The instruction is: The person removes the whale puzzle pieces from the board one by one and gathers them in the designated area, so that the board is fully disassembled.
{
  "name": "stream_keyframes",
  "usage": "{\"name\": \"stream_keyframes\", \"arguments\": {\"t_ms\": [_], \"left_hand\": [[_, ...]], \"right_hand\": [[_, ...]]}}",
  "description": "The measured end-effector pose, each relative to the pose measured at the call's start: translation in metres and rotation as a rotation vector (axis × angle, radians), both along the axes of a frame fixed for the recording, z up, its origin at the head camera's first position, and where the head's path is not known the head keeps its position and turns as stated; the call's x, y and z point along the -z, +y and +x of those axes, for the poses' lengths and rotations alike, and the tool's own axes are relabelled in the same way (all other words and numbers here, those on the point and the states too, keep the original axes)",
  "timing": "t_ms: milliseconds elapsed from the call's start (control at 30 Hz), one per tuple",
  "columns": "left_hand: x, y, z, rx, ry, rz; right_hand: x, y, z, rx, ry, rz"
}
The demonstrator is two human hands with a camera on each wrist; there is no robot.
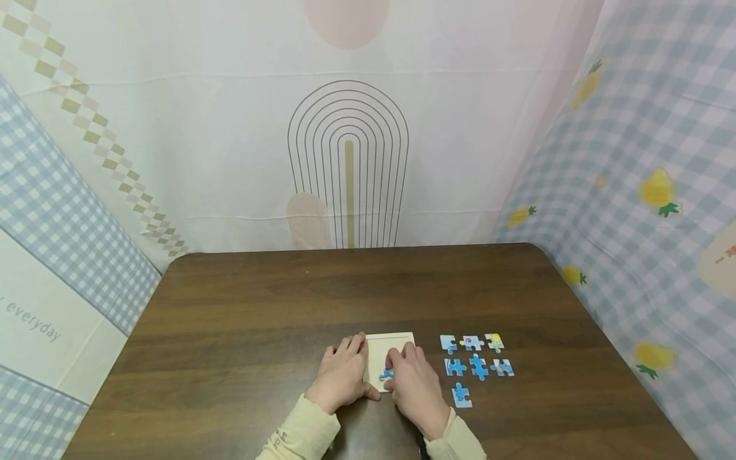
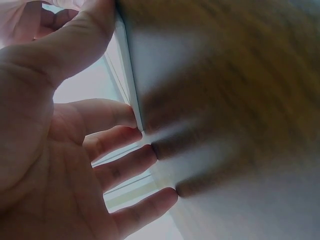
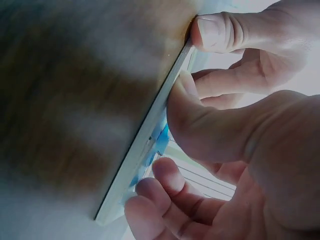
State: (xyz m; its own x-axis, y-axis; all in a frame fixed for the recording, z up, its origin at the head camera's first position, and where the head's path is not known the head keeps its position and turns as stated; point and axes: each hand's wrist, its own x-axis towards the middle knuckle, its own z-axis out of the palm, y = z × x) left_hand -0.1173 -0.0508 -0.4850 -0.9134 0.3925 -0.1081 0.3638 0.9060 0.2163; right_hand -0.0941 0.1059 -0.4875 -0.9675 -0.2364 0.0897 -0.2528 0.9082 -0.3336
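A pale puzzle tray (image 1: 376, 350) with a raised rim lies on the table between both hands. My left hand (image 1: 344, 374) rests along the tray's left side, fingers extended to the tabletop, thumb at the near corner. In the left wrist view its fingertips touch the tray edge and the table. My right hand (image 1: 418, 386) is over the tray's right part and pinches a blue puzzle piece (image 3: 163, 140), partly hidden by its fingers. Blue also shows low in the tray beside the fingertips; whether it is a separate piece I cannot tell.
Several loose puzzle pieces (image 1: 478, 367) lie to the right of the tray in rough rows, with one piece (image 1: 462, 395) nearest me. The brown wooden table (image 1: 259, 306) reaches back to a patterned cloth (image 1: 247, 160). A checked cloth (image 1: 621, 255) hangs on the right.
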Motion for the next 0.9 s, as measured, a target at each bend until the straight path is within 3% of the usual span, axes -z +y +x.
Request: {"name": "stream_keyframes", "arguments": {"t_ms": [533,900], "left_hand": [[0.0002,0.0006,-0.0006,0.003,0.017,-0.002],[-0.0025,-0.0001,0.0007,0.01,0.01,-0.002]], "right_hand": [[-0.0007,0.0018,0.0002,0.018,-0.038,-0.053],[-0.0051,0.0046,0.0045,-0.078,-0.044,-0.127]]}}
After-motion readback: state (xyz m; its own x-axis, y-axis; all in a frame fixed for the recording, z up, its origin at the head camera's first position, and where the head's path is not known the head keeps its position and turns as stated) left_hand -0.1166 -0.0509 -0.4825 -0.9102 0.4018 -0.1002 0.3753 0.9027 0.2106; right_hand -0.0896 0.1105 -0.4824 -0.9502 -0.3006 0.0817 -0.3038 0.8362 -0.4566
